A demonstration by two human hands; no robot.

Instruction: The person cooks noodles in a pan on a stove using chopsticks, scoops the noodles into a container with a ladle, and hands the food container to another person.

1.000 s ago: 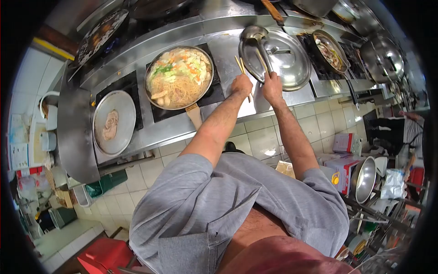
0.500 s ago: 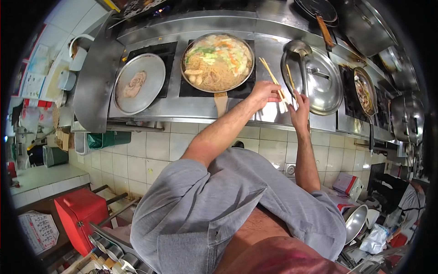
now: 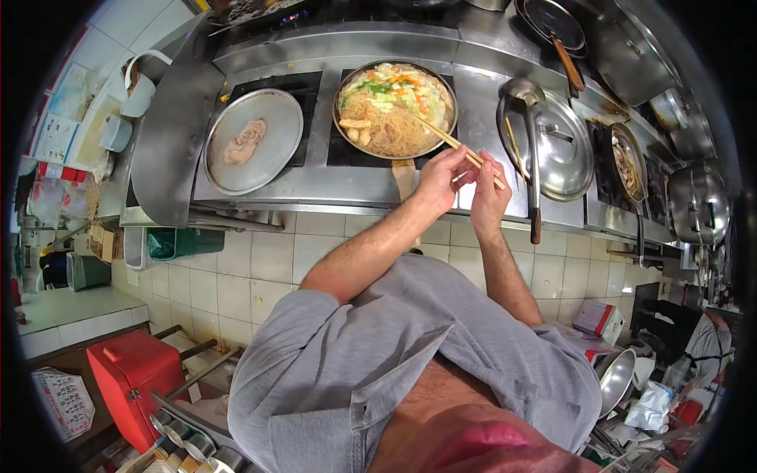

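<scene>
My left hand (image 3: 443, 180) and my right hand (image 3: 490, 193) are close together in front of the stove, both closed around a pair of wooden chopsticks (image 3: 440, 134). The chopsticks slant up to the left, their far ends over the noodles (image 3: 390, 132) in a round pan (image 3: 337, 130). Chopped cabbage, carrot and green bits (image 3: 394, 87) lie beside the noodles, with pale yellow chunks (image 3: 359, 130) at the left. The pan's wooden handle (image 3: 404, 177) points toward me, near my left wrist. Another wooden stick (image 3: 514, 142) rests on the metal lid to the right.
A ladle (image 3: 534, 158) lies across the large metal lid (image 3: 576, 162). Left of the pan, a round metal lid or tray (image 3: 272, 162) bears a piece of raw-looking meat (image 3: 246, 142). A second pan (image 3: 628, 162) with food stands at the right, beside a lidded pot (image 3: 700, 205).
Both hands have moved left, toward the pan, with the chopsticks, whose far ends now reach over the noodles. My right hand has left the lid's edge and the single stick there.
</scene>
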